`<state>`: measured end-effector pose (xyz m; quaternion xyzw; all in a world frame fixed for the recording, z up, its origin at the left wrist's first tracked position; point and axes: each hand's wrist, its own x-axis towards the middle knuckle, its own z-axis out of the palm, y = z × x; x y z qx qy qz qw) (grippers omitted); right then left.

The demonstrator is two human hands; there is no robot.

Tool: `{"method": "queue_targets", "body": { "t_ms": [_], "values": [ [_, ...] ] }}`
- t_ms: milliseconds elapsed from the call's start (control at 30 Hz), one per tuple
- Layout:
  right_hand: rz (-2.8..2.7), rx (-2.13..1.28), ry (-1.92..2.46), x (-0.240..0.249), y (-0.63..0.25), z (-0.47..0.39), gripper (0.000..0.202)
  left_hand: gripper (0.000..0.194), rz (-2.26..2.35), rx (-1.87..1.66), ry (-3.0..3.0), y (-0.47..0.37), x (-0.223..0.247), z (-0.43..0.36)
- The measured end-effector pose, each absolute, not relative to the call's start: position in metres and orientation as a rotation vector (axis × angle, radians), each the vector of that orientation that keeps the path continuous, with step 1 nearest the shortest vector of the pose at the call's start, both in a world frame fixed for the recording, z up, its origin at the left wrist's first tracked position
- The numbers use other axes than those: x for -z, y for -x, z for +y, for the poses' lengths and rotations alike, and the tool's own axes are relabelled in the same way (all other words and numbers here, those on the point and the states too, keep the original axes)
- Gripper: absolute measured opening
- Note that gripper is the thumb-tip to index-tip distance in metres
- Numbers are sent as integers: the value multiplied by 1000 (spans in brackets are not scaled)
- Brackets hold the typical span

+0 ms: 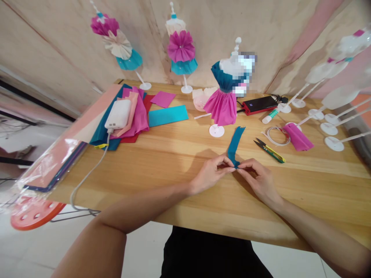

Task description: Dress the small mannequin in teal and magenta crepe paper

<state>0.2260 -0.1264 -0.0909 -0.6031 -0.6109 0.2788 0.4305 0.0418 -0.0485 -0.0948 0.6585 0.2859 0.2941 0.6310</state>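
Backing onto a pale wall [139, 23], a wooden table [162, 162] is standing over white floor tiles [145, 239]. At its left, a clear bag [24, 199] is holding coloured sheets [62, 154]. The left hand [210, 173] and right hand [261, 181] are pinching the near end of a teal strip [236, 141] mid-table; its long axis is running away, far end leaning slightly right.

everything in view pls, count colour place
strip: 1, teal, at fingertips
dressed mannequins: 3, multicoloured, table's back
other mannequins: several, mostly white, right
snips: 1, green-yellow, right
glue stick: 1, white-green, right
cabled devices: 2, white left, red-black right
coil: 1, whitish, right
bundle: 1, pink, right
sheets: several, multicoloured, left
bowl: 1, pinkish, back
stool: 1, orange, left
table: 1, light brown, centre
clothing: 1, black, lap
left hand: 1, pinching strip
right hand: 1, pinching strip
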Motion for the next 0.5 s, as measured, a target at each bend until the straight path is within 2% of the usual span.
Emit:
{"method": "queue_targets", "body": {
  "t_ms": [500],
  "values": [
    [-1394,-847,1517,88,-226,-125,16,26,702,-657,-1496,-42,92,-49]
  ]
}}
